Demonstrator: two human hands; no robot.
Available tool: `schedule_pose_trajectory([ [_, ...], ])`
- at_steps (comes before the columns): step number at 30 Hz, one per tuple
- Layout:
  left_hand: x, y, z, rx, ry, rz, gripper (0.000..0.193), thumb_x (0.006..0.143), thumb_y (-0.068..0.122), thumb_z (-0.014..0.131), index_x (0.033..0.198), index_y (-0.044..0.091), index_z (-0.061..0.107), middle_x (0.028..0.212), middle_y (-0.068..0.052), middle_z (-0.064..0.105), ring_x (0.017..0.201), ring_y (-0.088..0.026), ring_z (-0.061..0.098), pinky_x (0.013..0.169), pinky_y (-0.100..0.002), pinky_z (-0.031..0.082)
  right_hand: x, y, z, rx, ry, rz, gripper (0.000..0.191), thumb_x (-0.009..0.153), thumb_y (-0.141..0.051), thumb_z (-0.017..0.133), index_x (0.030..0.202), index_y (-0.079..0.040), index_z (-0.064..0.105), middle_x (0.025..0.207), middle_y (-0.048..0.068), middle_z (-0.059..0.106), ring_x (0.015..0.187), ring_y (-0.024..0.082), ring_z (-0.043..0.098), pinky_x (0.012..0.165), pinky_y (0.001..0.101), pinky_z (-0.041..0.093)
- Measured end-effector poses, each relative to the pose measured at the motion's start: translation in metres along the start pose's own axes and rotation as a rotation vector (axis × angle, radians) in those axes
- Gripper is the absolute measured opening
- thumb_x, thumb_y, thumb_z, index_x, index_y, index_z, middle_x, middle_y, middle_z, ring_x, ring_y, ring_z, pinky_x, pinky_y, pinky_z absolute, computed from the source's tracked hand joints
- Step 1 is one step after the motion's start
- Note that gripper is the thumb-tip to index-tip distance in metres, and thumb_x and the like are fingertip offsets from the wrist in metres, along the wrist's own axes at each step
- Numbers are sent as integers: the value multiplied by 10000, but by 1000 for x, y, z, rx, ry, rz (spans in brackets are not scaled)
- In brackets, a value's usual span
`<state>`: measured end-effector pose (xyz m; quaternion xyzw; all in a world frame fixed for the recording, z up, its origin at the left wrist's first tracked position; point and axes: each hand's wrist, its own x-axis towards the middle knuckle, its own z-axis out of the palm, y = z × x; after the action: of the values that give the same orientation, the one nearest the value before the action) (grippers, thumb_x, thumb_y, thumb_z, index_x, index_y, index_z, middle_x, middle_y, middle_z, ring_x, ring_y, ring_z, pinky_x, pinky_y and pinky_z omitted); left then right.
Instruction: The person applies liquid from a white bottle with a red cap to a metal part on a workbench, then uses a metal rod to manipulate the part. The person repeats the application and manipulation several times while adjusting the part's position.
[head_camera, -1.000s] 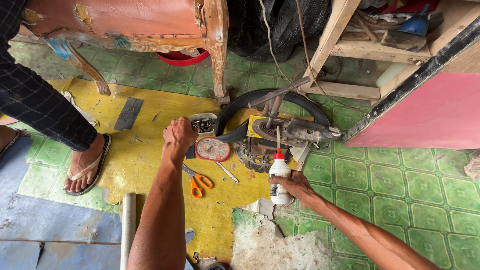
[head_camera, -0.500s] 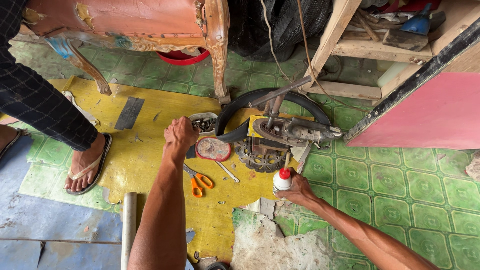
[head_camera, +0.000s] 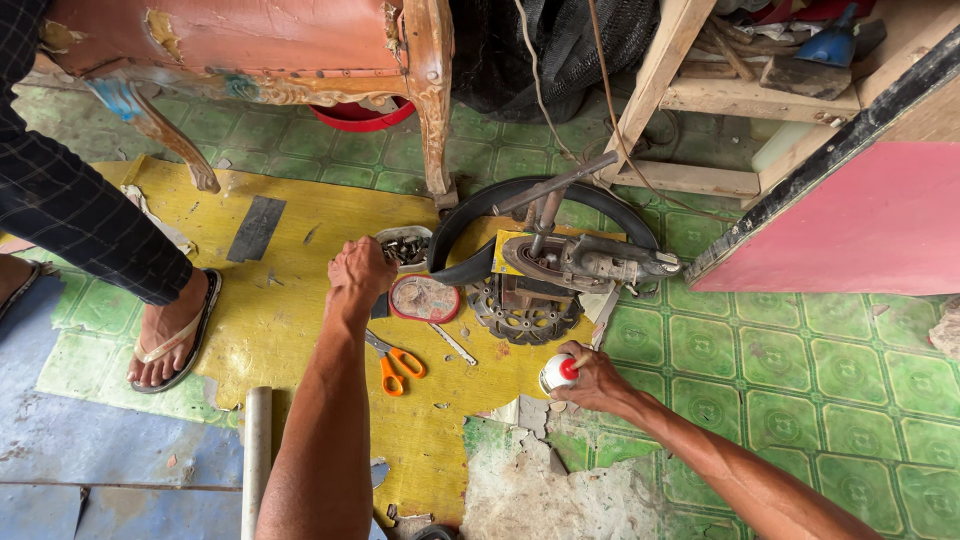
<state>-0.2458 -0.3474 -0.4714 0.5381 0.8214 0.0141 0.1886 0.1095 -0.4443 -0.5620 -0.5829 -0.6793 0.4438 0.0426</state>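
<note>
My left hand (head_camera: 358, 276) hovers as a loose fist over the yellow mat (head_camera: 290, 320), beside a small tin of screws (head_camera: 405, 247) and an oval pink-rimmed tin (head_camera: 425, 298); whether it holds anything is hidden. My right hand (head_camera: 590, 378) grips a white glue bottle with a red cap (head_camera: 557, 373), low over the floor just below a toothed metal disc (head_camera: 522, 320). Above the disc lies a shoe upside down on a metal stand (head_camera: 575, 260), inside a black curved rubber strip (head_camera: 500, 205).
Orange-handled scissors (head_camera: 393, 362) and a thin metal tool (head_camera: 452, 343) lie on the mat. Another person's sandalled foot (head_camera: 170, 335) stands at left. A carved chair leg (head_camera: 432, 110), wooden frame (head_camera: 690, 130), pink panel (head_camera: 850, 220) and metal pipe (head_camera: 257, 460) surround the spot.
My right hand lowered the glue bottle from near the shoe down toward the floor and tipped it. My left hand stayed almost still.
</note>
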Motion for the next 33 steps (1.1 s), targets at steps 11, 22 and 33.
schedule_pose_trajectory([
  [11, -2, 0, -2, 12, 41, -4, 492, 898, 430, 777, 1202, 49, 706, 1225, -222, 658, 1125, -356, 659, 964, -474, 535, 1, 20, -17, -378, -211, -29, 1181, 664, -434, 944, 1537, -68, 239, 1466, 289, 457, 1314, 409, 541, 1172, 467, 442],
  [22, -6, 4, -5, 26, 63, 14, 448, 899, 407, 780, 1164, 50, 723, 1201, -217, 664, 1121, -348, 654, 961, -474, 528, -8, 28, -34, -685, -280, 49, 1122, 773, -335, 840, 1634, -213, 132, 1213, 142, 603, 1172, 325, 630, 1041, 451, 530],
  [33, -15, 9, -14, 36, 41, 10, 421, 920, 415, 755, 1131, 52, 744, 1155, -205, 698, 1066, -325, 689, 918, -465, 561, -5, 35, -33, -718, -248, 3, 1034, 784, -378, 856, 1589, -167, 243, 1309, 146, 585, 1245, 320, 596, 1077, 450, 496],
])
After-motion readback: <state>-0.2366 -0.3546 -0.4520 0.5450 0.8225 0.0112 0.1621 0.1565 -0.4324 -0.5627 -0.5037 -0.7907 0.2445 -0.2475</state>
